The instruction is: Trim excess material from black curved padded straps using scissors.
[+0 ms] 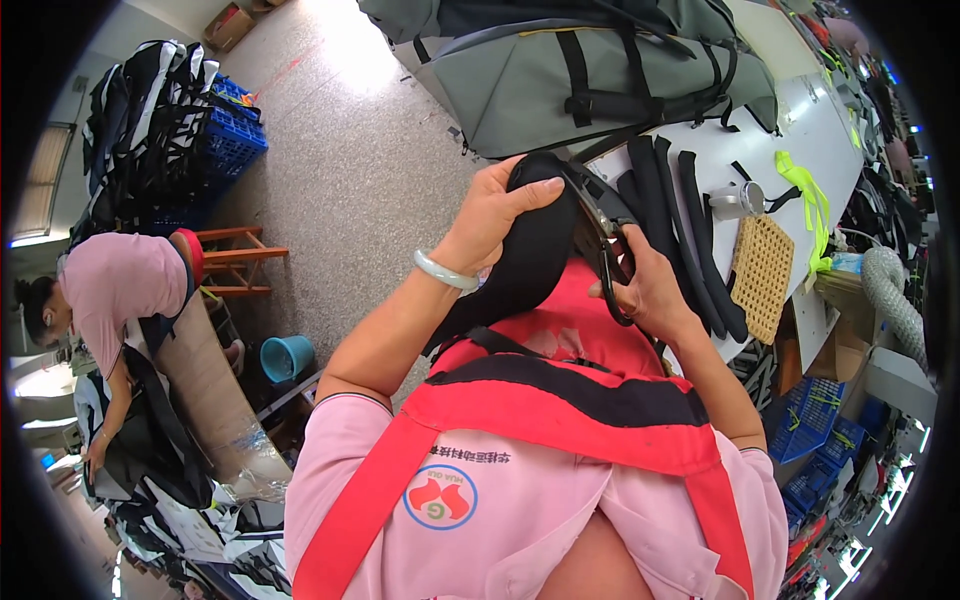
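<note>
Padded black strap [530, 250] is held up in front of the worker's chest, above the red apron [560, 400]. Left hand [495, 215] is closed over the strap's upper end, thumb across the top, a pale bangle [445, 272] on the wrist. Right hand [645, 290] is closed on the black metal clip [612, 285] at the strap's other side, fingers pinched on it. Just beyond the hands, several more black padded strips [680, 225] lie side by side on the white worktable [800, 130]. Beside them sit a woven tan mat [762, 265] and a yellow-green webbing piece [805, 200]. A grey bag [590, 75] lies at the table's far end. Well apart, at left, another person in pink [115, 290] bends over a bench.
</note>
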Tool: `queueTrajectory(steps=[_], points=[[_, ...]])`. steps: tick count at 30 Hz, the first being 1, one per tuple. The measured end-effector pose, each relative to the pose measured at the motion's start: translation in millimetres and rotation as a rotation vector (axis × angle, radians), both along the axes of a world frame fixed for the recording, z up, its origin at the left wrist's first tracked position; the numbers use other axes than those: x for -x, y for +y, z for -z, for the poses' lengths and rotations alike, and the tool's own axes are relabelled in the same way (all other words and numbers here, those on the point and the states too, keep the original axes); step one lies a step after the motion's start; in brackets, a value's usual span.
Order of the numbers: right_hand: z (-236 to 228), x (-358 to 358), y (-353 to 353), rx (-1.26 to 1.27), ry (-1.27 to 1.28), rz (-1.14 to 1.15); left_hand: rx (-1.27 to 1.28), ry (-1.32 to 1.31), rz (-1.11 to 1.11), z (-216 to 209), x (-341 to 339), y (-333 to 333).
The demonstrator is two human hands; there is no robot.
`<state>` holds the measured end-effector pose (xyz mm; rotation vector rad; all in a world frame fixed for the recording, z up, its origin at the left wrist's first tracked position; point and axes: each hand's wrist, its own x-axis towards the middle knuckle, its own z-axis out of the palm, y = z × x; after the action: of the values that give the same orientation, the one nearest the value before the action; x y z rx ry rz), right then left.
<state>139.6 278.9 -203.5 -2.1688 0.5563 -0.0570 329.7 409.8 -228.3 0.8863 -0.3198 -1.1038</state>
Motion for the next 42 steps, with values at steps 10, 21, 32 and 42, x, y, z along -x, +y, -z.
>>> queueTrajectory(steps=[10,21,32,42], points=[[17,6,0,-0.169,0.025,0.053,-0.005,0.015,-0.004,-4,3,1],[-8,14,-9,0.110,0.044,0.017,0.019,-0.102,0.086,-9,9,0],[-42,23,-28,0.152,0.282,0.023,-0.017,-0.211,0.201,-13,14,-14],[-34,38,-43,0.141,0.225,0.009,-0.004,-0.213,0.290,-10,16,-29]])
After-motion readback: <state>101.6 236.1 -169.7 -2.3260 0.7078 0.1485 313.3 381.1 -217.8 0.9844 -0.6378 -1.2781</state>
